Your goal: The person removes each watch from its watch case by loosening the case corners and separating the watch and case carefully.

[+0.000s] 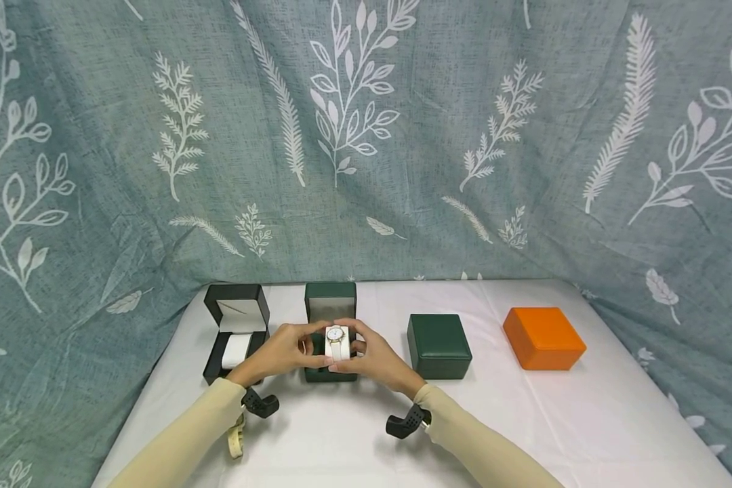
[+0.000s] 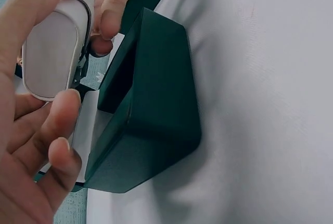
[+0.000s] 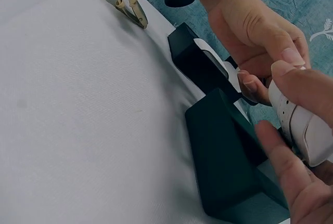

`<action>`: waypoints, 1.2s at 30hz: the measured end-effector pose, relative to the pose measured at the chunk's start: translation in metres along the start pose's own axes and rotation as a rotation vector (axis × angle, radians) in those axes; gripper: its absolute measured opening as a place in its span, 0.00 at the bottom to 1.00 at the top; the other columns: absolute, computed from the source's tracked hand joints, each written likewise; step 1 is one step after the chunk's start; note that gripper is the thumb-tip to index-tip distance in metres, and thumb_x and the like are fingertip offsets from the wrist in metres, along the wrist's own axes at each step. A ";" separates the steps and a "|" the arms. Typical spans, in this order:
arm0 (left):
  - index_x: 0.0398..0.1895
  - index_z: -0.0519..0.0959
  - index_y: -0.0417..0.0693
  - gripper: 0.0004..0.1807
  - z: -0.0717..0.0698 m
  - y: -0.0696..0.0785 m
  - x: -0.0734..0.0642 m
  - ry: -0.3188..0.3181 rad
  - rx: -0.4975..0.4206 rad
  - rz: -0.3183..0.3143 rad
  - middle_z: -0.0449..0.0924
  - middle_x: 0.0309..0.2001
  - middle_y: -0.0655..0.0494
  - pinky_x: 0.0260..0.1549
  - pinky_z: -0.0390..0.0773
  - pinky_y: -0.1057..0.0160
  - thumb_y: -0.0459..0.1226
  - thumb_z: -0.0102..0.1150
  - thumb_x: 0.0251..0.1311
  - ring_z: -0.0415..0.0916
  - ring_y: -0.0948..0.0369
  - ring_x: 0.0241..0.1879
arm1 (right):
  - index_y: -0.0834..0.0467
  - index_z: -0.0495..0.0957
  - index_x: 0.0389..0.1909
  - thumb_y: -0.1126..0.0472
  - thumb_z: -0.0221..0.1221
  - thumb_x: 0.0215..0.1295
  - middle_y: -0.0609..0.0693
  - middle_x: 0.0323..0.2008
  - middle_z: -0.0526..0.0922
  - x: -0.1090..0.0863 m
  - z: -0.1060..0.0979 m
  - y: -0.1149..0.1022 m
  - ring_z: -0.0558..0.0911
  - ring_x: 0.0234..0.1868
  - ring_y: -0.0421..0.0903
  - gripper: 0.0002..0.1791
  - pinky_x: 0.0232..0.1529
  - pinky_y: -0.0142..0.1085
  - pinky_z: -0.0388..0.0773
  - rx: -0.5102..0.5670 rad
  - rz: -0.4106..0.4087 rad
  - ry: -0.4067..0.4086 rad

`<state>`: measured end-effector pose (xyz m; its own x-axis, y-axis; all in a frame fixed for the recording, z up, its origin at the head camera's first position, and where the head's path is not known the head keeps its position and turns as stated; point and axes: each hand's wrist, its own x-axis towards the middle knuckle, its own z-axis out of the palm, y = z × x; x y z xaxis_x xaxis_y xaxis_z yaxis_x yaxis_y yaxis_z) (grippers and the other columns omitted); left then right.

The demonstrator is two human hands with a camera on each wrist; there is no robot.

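Observation:
A wristwatch with a white strap and pale dial is wrapped round a white cushion. My left hand grips the cushion from the left, and my right hand grips it from the other side, thumbs near the bottom. Both hold it above an open dark green box, whose lid stands up at the back. In the right wrist view, holes show in the white strap. The box's interior is partly hidden by the hands and watch.
Left stands an open black box with a white cushion. A cream-strapped watch lies near the left forearm. To the right are a closed green box and a closed orange box. A patterned curtain hangs behind the white table.

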<state>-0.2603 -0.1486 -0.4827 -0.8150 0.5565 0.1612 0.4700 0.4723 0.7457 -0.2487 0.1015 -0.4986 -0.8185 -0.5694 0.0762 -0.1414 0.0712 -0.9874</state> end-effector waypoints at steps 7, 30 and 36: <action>0.73 0.71 0.42 0.42 -0.001 0.001 -0.002 -0.020 -0.021 0.023 0.78 0.23 0.61 0.23 0.73 0.66 0.49 0.75 0.60 0.72 0.65 0.22 | 0.40 0.65 0.75 0.58 0.76 0.60 0.55 0.57 0.79 0.000 -0.001 -0.001 0.82 0.53 0.53 0.44 0.45 0.44 0.83 -0.044 -0.014 -0.031; 0.72 0.74 0.49 0.40 0.004 0.005 -0.004 -0.005 0.027 0.042 0.75 0.20 0.63 0.21 0.71 0.66 0.53 0.75 0.58 0.69 0.67 0.19 | 0.39 0.69 0.72 0.62 0.75 0.60 0.58 0.59 0.76 -0.006 -0.003 0.004 0.83 0.50 0.54 0.41 0.44 0.42 0.84 0.021 -0.028 -0.037; 0.70 0.76 0.54 0.38 0.002 0.009 -0.005 0.001 0.003 0.042 0.75 0.20 0.63 0.22 0.71 0.67 0.52 0.76 0.57 0.70 0.67 0.20 | 0.42 0.69 0.71 0.63 0.75 0.59 0.58 0.64 0.73 -0.005 -0.002 0.000 0.83 0.53 0.57 0.40 0.46 0.45 0.84 0.077 -0.038 -0.061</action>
<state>-0.2516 -0.1459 -0.4780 -0.7950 0.5751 0.1928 0.5045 0.4505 0.7366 -0.2458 0.1065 -0.4984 -0.7774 -0.6198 0.1074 -0.1266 -0.0131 -0.9919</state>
